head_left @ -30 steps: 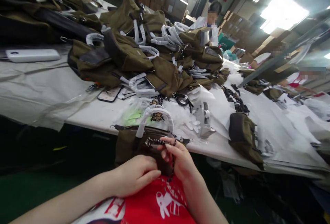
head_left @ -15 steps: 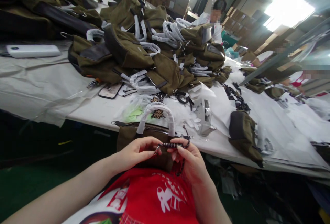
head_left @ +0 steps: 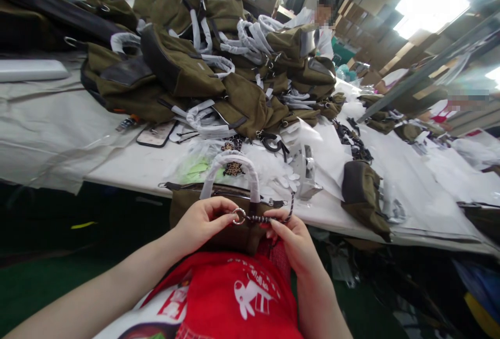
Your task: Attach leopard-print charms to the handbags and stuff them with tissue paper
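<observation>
Between finger and thumb, my left hand [head_left: 213, 220] pinches a round metal ring [head_left: 239, 216]. A dark cord with light bands [head_left: 258, 219] runs from the ring to my right hand [head_left: 289, 232], whose fingers are closed on it. The cord's loose end rises above my right hand. Behind both hands, an olive bag [head_left: 182, 206] with a dark zip stands against the table edge, its white-wrapped handle [head_left: 230, 159] upright. My hands do not appear to touch the bag.
A large pile of olive bags [head_left: 187, 76] covers the table [head_left: 117, 164]. A phone [head_left: 156, 134], plastic packets with leopard-print pieces [head_left: 233, 167], a metal tool [head_left: 308, 172] and another olive bag [head_left: 361, 198] lie nearer. A person [head_left: 324, 21] is beyond the pile.
The ring has come into clear view at my left fingertips, and the cord's loose end stands higher. The whole view has shifted, so the table things appear slightly further left and up.
</observation>
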The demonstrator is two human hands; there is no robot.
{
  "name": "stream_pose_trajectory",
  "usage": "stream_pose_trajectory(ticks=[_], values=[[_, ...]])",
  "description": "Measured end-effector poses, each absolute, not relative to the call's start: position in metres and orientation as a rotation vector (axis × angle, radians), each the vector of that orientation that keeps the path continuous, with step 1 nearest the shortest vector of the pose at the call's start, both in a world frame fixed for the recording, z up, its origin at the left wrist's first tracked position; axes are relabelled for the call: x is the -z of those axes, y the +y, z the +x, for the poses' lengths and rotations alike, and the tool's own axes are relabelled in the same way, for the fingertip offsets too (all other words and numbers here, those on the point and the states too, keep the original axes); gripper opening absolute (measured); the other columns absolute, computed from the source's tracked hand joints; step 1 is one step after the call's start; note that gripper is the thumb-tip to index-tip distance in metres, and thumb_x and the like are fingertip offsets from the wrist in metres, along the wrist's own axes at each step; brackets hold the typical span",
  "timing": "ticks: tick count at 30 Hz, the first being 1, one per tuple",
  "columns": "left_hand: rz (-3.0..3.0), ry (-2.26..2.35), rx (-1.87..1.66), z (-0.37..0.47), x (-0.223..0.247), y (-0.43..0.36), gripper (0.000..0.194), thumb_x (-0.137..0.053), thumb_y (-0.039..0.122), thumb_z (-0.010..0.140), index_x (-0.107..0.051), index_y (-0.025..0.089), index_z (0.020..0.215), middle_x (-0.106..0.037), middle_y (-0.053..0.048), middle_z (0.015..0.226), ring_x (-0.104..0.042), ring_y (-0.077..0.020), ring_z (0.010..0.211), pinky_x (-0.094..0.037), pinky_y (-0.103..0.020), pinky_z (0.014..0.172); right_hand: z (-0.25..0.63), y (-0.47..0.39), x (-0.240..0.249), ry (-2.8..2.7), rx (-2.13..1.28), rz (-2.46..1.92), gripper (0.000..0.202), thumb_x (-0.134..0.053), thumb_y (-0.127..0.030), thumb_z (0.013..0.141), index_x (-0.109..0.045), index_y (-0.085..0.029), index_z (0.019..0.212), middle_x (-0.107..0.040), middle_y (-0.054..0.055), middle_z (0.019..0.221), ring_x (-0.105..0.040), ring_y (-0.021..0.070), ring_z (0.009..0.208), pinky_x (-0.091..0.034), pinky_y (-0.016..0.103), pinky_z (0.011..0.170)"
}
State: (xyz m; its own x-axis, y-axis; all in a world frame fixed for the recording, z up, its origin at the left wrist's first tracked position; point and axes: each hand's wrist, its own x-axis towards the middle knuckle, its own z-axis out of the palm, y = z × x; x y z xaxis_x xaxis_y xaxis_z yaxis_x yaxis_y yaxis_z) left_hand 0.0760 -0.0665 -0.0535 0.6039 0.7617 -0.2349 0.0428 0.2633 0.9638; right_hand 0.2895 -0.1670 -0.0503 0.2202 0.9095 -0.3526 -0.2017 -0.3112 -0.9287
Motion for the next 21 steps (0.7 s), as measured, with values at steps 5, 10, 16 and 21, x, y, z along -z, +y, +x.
stream_pose_trajectory(ticks=[5,10,16,21], values=[[1.408,0.894,-0.593,0.072,0.051,-0.067,0.025,-0.068,0.038,0.079,-0.071,0.016,0.090,-0.076,-0.005,0.088,-0.069,-0.0191,0.081,-0.055,-0.028,0.077,0.299,-0.164,0.053,-0.981,-0.987,-1.808,0.035,-0.067,-0.047,0.080,-0.069,-0.015,0.096,-0.068,0.006,0.078,-0.061,0.0184,0.068,-0.048,0.031,0.065],[1.587,0.929,-0.571,0.077,0.048,-0.068,0.021,-0.064,0.036,0.082,-0.072,0.018,0.090,-0.076,-0.003,0.086,-0.070,-0.0183,0.079,-0.056,-0.026,0.074,0.285,-0.166,0.033,-1.332,-0.181,-1.833,0.019,-0.062,-0.031,0.087,-0.066,-0.018,0.099,-0.065,0.007,0.089,-0.059,0.0192,0.078,-0.049,0.033,0.074],[1.726,0.974,-0.692,0.089,0.046,-0.073,0.017,-0.063,0.032,0.082,-0.071,0.019,0.090,-0.075,-0.002,0.086,-0.070,-0.0177,0.079,-0.056,-0.027,0.076,0.242,-0.160,0.030,-1.708,-0.346,-1.624,0.019,-0.051,-0.017,0.091,-0.068,-0.019,0.100,-0.066,0.006,0.083,-0.060,0.0177,0.076,-0.047,0.030,0.070],[1.894,0.819,-0.734,0.088,0.036,-0.084,0.029,-0.055,0.024,0.086,-0.067,0.019,0.112,-0.073,-0.006,0.107,-0.068,-0.0188,0.097,-0.054,-0.029,0.089,0.240,-0.156,0.035,-1.590,-0.456,-1.680,0.022,-0.048,-0.019,0.093,-0.067,-0.017,0.104,-0.065,0.007,0.085,-0.059,0.0184,0.076,-0.046,0.030,0.069]])
